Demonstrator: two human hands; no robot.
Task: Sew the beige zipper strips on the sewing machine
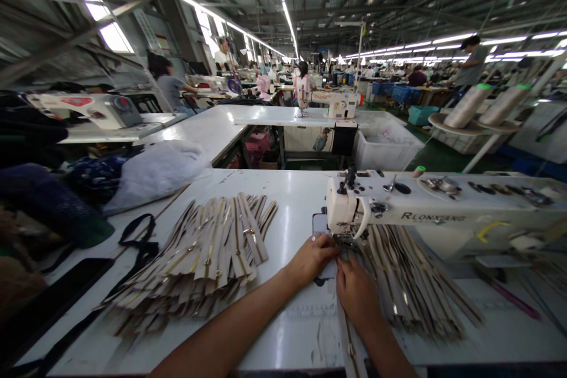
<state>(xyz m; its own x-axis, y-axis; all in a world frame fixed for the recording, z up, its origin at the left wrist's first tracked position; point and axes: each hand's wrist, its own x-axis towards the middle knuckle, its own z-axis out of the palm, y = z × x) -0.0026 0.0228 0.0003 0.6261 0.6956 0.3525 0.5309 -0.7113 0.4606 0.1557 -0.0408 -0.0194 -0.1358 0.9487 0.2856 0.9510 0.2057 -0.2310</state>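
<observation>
A pale zipper strip [349, 345] with metal teeth lies lengthwise on the white surface [286, 204], running from the front edge up beneath the right hand [358, 286] toward the needle area of a sewing machine [398, 212] marked "RLONXIANG". The right hand is curled over the strip, but its fingertips are partly hidden, so whether it pinches or only presses cannot be told. The left hand [315, 255] has its fingers bent together just beside the right one, by the machine's needle end; what it grips, if anything, cannot be made out. Right of the hands, a row of zippers [407, 283] fans out under the machine's arm, near a purple-handled tool [516, 300]. To the left lies a larger, overlapping heap of zippers [221, 242], with a black strap [139, 236] and a white bag [162, 168] beyond it. Farther off stand another machine [343, 103], a white bin [390, 150] and two thread cones [467, 107].
</observation>
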